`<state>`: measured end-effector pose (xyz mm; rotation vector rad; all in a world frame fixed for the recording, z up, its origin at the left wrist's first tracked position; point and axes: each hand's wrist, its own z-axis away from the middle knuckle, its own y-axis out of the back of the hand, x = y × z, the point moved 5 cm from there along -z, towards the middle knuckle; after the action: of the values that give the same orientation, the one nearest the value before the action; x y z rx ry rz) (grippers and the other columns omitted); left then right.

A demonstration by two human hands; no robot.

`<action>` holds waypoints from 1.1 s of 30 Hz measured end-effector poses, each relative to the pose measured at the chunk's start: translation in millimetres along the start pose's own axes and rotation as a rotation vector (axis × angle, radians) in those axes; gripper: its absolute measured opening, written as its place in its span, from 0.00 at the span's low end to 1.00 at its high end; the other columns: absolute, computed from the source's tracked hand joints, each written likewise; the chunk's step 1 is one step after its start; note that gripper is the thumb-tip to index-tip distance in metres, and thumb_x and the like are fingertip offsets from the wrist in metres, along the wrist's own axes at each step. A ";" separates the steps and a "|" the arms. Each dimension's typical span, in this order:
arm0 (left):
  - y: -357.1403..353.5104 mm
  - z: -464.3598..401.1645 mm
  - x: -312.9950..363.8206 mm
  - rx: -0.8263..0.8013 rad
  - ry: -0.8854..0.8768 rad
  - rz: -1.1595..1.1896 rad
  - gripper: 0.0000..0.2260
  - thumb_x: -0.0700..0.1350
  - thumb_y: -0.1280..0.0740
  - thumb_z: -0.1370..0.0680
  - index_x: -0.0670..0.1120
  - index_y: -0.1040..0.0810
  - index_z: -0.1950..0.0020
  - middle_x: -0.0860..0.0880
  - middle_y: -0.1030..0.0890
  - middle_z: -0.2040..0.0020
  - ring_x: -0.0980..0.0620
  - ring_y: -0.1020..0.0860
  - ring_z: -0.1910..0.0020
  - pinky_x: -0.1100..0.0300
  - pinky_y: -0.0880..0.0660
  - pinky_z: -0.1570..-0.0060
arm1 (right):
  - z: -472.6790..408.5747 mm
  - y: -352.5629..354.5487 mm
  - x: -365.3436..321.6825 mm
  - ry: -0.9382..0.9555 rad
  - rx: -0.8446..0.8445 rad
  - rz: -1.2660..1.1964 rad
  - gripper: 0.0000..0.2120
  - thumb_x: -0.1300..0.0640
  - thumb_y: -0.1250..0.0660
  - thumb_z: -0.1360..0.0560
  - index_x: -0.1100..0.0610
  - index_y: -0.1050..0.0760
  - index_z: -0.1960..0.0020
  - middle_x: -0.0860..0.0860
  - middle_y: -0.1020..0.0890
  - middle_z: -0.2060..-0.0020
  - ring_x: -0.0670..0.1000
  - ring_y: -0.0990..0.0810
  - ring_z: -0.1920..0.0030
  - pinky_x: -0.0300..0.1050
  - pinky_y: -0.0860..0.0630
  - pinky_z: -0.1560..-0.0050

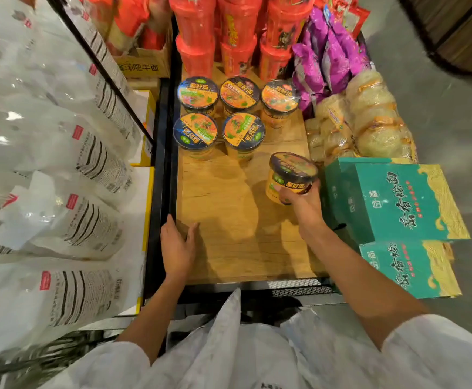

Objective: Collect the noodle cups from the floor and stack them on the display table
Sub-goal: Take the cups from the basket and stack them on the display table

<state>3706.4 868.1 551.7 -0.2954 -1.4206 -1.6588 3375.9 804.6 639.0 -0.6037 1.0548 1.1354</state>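
My right hand (303,202) grips a yellow noodle cup (289,176) with a dark lid, tilted, just above the wooden display table (229,234) near its right side. Several matching cups stand on the table further back: a row of three (239,92) and two in front of them (219,131). My left hand (177,248) hovers open over the table's left edge, fingers relaxed, holding nothing.
Tall red noodle cups (237,37) are stacked at the back. Purple snack packs (327,57) and bagged noodle bundles (369,119) lie at the right. Green boxes (397,200) stand right of the table. White bags (47,164) fill a black-framed rack at left.
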 end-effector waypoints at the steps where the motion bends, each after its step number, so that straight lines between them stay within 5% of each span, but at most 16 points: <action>1: -1.9 1.9 -0.4 0.003 -0.019 0.003 0.41 0.69 0.38 0.19 0.45 0.44 0.15 0.44 0.35 0.19 0.44 0.36 0.20 0.45 0.33 0.23 | -9.1 -2.8 -0.5 0.009 0.017 0.023 0.48 0.58 0.16 0.33 0.50 0.39 0.21 0.47 0.20 0.35 0.40 0.21 0.39 0.38 0.25 0.43; 8: -5.7 1.5 3.2 0.042 -0.078 -0.131 0.36 0.66 0.44 0.16 0.42 0.40 0.18 0.41 0.29 0.26 0.42 0.31 0.26 0.42 0.28 0.29 | -59.4 -16.2 -0.9 0.021 0.046 0.220 0.59 0.53 0.15 0.33 0.46 0.52 0.16 0.50 0.28 0.25 0.45 0.32 0.31 0.42 0.38 0.33; 15: -7.5 -0.6 1.2 0.073 -0.079 -0.171 0.33 0.66 0.44 0.16 0.44 0.38 0.21 0.44 0.27 0.31 0.44 0.29 0.30 0.43 0.26 0.35 | -105.6 -24.0 -12.7 0.045 0.088 0.334 0.57 0.48 0.16 0.33 0.49 0.50 0.17 0.51 0.29 0.24 0.53 0.31 0.24 0.52 0.35 0.22; 21: -7.7 -0.9 1.3 0.069 -0.075 -0.185 0.31 0.66 0.44 0.15 0.45 0.37 0.22 0.45 0.27 0.33 0.44 0.29 0.33 0.43 0.25 0.38 | -132.6 -25.4 -24.1 0.092 0.128 0.332 0.49 0.52 0.15 0.33 0.52 0.39 0.21 0.43 0.28 0.39 0.45 0.30 0.35 0.38 0.36 0.34; 33: -6.1 2.5 8.6 0.042 -0.057 -0.202 0.32 0.65 0.44 0.15 0.43 0.38 0.21 0.43 0.28 0.31 0.43 0.30 0.31 0.41 0.26 0.38 | -134.9 -29.0 -27.4 0.106 0.111 0.392 0.49 0.49 0.16 0.33 0.53 0.41 0.21 0.52 0.26 0.29 0.51 0.29 0.29 0.44 0.33 0.31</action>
<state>3696.1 865.8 554.2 -0.1815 -1.5684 -1.7923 3352.8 670.2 604.3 -0.3799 1.3581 1.3831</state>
